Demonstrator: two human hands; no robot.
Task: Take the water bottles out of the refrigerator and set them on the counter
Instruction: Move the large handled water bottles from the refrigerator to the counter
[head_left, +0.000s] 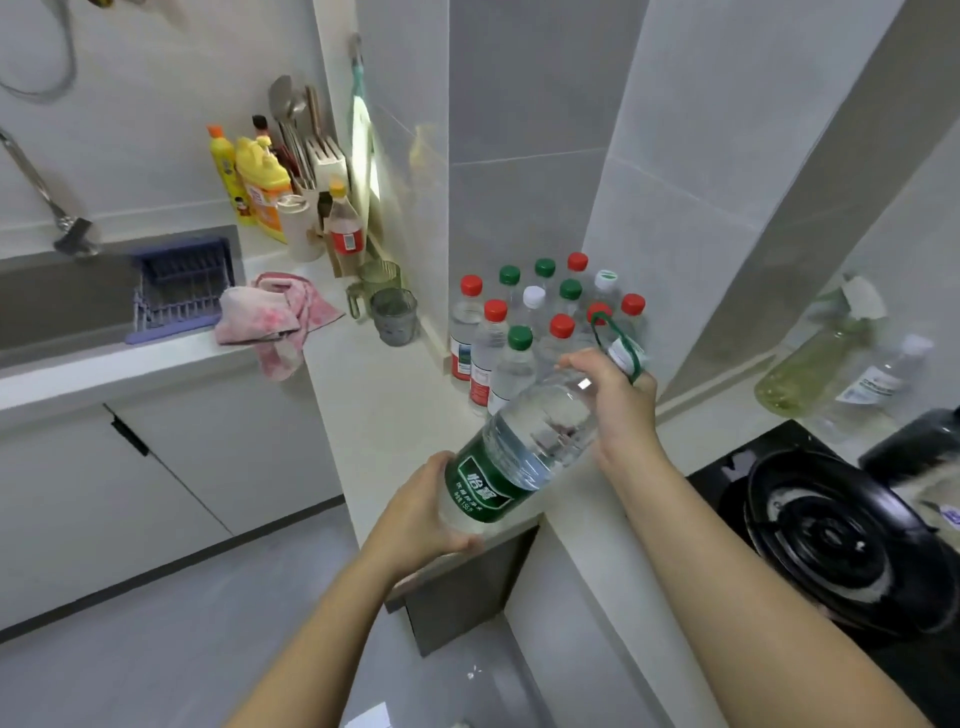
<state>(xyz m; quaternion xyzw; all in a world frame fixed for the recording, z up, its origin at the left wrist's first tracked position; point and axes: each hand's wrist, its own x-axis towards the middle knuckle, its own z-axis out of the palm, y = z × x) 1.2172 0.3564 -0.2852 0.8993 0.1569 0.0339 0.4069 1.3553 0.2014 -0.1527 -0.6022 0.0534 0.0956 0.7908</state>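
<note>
Held nearest, the large water bottle (519, 452) is gripped tilted above the bench (374, 395) edge, its base cupped by the left hand (431, 514) and its neck end clasped by the right hand (618, 410). It should be righted first, then lowered onto bare bench short of the small water bottles (540, 322) clustered beyond.

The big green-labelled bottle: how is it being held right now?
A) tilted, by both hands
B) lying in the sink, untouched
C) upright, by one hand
A: the big green-labelled bottle leans at a slant above the counter, the left hand holding its base and the right hand gripping its neck end.
</note>
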